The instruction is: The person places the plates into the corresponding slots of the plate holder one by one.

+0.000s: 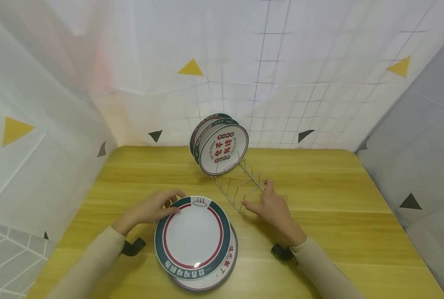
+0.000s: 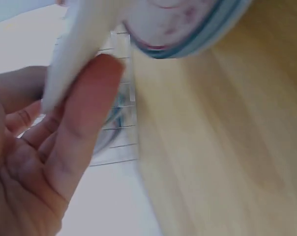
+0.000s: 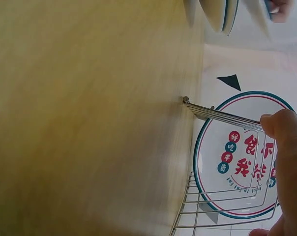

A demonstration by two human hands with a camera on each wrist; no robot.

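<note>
My left hand (image 1: pixel 156 207) pinches the left rim of a white plate (image 1: pixel 193 234) with a green and red border. That plate is lifted and tilted above more plates (image 1: pixel 223 269) on the table; how many lie below is hidden. In the left wrist view the held plate (image 2: pixel 82 44) is seen edge-on between thumb and fingers. My right hand (image 1: pixel 272 207) grips the near end of a wire plate rack (image 1: pixel 225 194), thumb and a finger spread across its wires. At the rack's far end several matching plates (image 1: pixel 223 149) stand upright, their fronts lettered.
The wooden table (image 1: pixel 338 207) reaches back to a white sheet wall (image 1: pixel 237 95) marked with yellow and black triangles. Several slots at the near end of the rack hold no plate. Black straps are on both wrists.
</note>
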